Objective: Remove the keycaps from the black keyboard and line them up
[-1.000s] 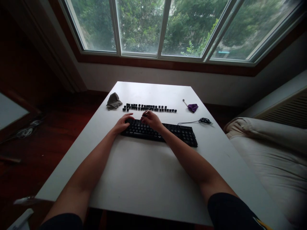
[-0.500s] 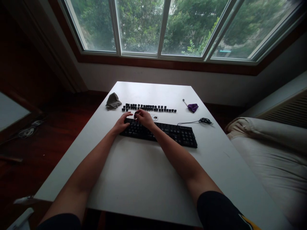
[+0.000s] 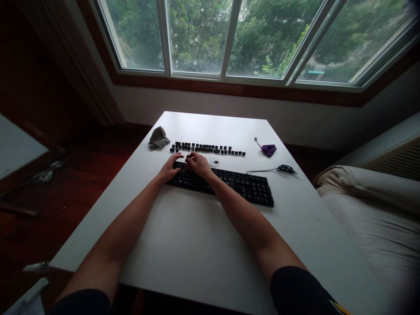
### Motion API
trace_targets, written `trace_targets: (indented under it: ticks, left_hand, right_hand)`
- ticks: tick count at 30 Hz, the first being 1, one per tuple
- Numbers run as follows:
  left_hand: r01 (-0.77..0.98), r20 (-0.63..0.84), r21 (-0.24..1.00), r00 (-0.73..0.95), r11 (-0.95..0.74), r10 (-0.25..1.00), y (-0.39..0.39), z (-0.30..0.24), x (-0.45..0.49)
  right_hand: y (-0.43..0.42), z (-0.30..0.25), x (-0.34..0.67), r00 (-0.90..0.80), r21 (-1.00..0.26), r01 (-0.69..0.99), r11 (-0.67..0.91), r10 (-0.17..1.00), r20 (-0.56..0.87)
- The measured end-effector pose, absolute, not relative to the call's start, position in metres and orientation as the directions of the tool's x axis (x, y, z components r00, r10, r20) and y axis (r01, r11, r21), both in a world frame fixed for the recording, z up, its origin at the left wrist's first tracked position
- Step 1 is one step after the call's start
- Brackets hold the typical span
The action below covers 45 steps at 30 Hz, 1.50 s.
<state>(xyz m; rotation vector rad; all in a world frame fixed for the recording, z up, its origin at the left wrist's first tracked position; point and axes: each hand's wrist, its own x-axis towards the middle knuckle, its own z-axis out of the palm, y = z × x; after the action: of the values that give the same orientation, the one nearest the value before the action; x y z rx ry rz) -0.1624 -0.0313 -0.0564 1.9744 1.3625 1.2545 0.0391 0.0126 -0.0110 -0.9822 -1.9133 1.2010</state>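
Observation:
A black keyboard (image 3: 239, 185) lies across the white table, its upper left part covered by my hands. My left hand (image 3: 169, 169) rests at the keyboard's left end, thumb and fingers spread apart. Just to its right, my right hand (image 3: 200, 165) pinches a small black keycap (image 3: 188, 158) low over the upper left keys. A thin pale line shows above those fingertips; what it belongs to is unclear. Behind the keyboard, several loose black keycaps (image 3: 210, 147) lie in two rows. A small round whitish dish (image 3: 214, 162) sits between these rows and the keyboard.
At the table's (image 3: 183, 245) far left lies a crumpled grey cloth (image 3: 159, 138). To the right are a purple cloth (image 3: 269, 150), a thin brush-like stick (image 3: 257, 142) and the coiled cable (image 3: 286, 169). A pale covered seat (image 3: 357, 205) stands beyond the right edge.
My right hand has come down slightly toward the keys with the small keycap. My left hand stays at the keyboard's left end. The whole view has shifted a little.

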Motion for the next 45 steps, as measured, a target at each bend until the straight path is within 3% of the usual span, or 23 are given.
trace_targets:
  ticks: [3,7,12,21,30,35,45]
  left_hand:
    - [0.48,0.441,0.754,0.138,-0.45,0.887,-0.03,-0.058,-0.165]
    - [0.504,0.428,0.753,0.115,-0.424,0.897,-0.033,-0.055,-0.164]
    - [0.614,0.388,0.698,0.109,-0.369,0.915,-0.038,-0.046,-0.158]
    - [0.701,0.379,0.587,0.204,-0.405,0.903,-0.049,-0.035,-0.154]
    - [0.649,0.41,0.605,0.243,-0.462,0.879,-0.051,-0.03,-0.152]
    - [0.604,0.43,0.633,0.247,-0.485,0.868,-0.051,-0.023,-0.148]
    - [0.681,0.363,0.64,0.141,-0.356,0.921,-0.053,-0.026,-0.144]
  right_hand:
    - [0.008,-0.008,0.04,-0.519,-0.86,0.306,0.409,0.829,0.209]
    - [-0.008,-0.004,0.046,-0.561,-0.651,0.393,0.649,0.731,0.39]
    - [-0.023,-0.003,0.053,-0.62,-0.515,0.414,0.751,0.647,0.444]
    - [-0.022,-0.012,0.056,-0.489,-0.639,0.402,0.656,0.744,0.456]
    - [-0.021,-0.015,0.057,-0.454,-0.735,0.303,0.607,0.77,0.449]
    - [-0.017,-0.018,0.055,-0.357,-0.851,0.143,0.505,0.829,0.431]
    - [-0.019,-0.014,0.056,-0.331,-0.843,0.2,0.499,0.845,0.421]
